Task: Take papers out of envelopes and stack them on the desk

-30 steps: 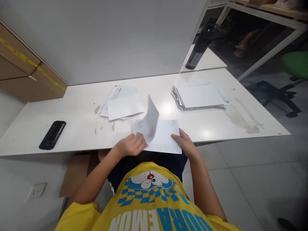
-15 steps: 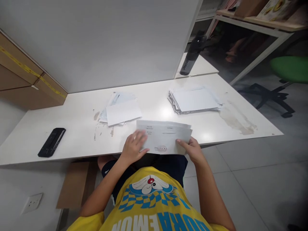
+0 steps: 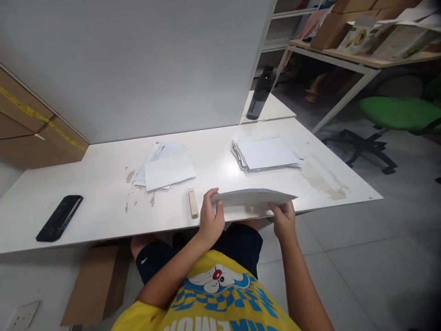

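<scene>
Head view, our left hand (image 3: 211, 218) and right hand (image 3: 284, 221) curled closed — gripping opposite ends of the bowed paper sheets (image 3: 250, 198) — at the front edge of the white desk (image 3: 103, 197), cream stapler (image 3: 193, 202) just beside our left hand.

paper sheets (image 3: 253, 197) | pale, layered | bowed upward mid-length | nearly edge-on | held at both ends | over near edge of table (image 3: 103, 184)

Dark bottle (image 3: 261, 93), green chair (image 3: 396, 112), wall socket (image 3: 23, 317)
</scene>
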`<state>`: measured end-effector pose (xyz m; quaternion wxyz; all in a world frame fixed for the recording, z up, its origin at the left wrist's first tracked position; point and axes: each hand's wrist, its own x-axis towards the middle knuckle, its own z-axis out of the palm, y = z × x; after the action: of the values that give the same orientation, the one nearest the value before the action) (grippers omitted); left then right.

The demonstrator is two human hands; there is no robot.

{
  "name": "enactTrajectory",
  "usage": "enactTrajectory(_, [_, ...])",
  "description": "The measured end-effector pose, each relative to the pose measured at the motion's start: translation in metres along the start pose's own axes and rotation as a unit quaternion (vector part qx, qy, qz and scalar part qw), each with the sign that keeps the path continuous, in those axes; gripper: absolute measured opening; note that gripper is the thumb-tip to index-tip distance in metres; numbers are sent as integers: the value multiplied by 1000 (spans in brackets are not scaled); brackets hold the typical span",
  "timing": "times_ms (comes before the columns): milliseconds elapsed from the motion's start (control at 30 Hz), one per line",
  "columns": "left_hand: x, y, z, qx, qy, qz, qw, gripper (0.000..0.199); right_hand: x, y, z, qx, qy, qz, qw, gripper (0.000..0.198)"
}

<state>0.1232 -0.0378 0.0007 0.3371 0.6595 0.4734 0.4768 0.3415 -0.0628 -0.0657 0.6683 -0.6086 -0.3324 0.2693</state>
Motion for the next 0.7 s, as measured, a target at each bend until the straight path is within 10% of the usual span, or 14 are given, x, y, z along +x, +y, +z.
enactTrajectory(167, [-19,13,-43,51,-26,43,997,35,-23,-27,-13,-64,-134,59,987,36])
enactTrajectory(333, [-59,-30,-77,51,28,-116,992,32,-50,-32,-13,-128,-332,197,914,34])
enactTrajectory(500, [-69,-71,-79,104,-44,-228,967,40,-54,-6,-5,-122,-334,229,906,44])
enactTrajectory(700, [-53,-62,-78,145,-47,-194,969,38,-50,-2,-6,-133,-300,229,916,43])
